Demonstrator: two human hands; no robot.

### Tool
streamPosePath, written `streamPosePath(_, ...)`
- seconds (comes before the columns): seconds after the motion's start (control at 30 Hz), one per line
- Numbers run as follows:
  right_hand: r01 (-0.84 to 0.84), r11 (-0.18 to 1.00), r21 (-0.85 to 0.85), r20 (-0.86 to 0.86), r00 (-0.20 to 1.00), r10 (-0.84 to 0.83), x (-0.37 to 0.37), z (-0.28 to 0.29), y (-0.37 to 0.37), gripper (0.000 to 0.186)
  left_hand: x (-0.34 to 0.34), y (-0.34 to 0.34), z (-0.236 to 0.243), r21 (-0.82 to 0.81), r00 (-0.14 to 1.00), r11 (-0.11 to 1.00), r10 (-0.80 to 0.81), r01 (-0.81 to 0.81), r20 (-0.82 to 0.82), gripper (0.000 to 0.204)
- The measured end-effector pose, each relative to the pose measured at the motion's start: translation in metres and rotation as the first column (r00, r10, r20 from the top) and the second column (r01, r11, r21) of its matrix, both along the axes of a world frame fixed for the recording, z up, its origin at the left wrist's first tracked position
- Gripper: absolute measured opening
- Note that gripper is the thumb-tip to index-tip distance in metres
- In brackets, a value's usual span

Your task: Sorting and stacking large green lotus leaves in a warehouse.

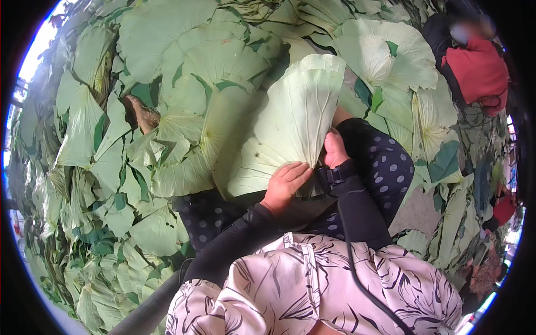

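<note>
A large pale green lotus leaf (pixel 290 114), folded into a fan shape, stands over my lap with its veins converging at the lower end. My left hand (pixel 286 187) presses its fingers over that lower end from the near side, closed on the leaf. My right hand (pixel 335 149) is closed at the leaf's right edge near the same spot, thumb upward. What lies inside its curled fingers is hidden. More lotus leaves (pixel 184 173) lie against my left knee, overlapping the held one's left side.
Heaps of lotus leaves (pixel 195 44) surround me on all sides, some cut or torn. A brown, curled piece (pixel 142 114) sticks out at the left. At the far right sits a person in a red top (pixel 477 70). A black cable (pixel 349 245) runs down my front.
</note>
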State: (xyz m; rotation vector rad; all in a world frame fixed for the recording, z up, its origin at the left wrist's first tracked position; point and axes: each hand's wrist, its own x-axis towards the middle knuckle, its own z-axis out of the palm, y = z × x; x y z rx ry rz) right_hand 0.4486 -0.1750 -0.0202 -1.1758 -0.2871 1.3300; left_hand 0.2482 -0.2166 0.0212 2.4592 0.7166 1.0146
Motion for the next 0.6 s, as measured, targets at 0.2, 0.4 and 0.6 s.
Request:
streamPosePath(0.2, -0.286, 0.954, -0.086, 0.641, 0.718, 0.273, -0.033, 0.032, -0.004, 0.059, 0.000, 0.027, 0.012, -0.599, 0.964, 0.782, -0.007, 0.172, 0.267, 0.033)
streamPosePath(0.4, 0.020, 0.968, -0.250, 0.833, 0.514, 0.204, 0.007, 0.004, -0.009, 0.023, -0.095, 0.110, -0.040, -0.294, 0.514, 0.449, 0.833, -0.844, -0.204, 0.037)
streamPosePath(0.6, 0.189, 0.971, 0.146, 0.890, -0.453, -0.046, 0.009, 0.050, 0.004, 0.052, -0.119, 0.110, -0.073, -0.212, 0.481, 0.436, 0.834, -0.875, -0.271, 0.036)
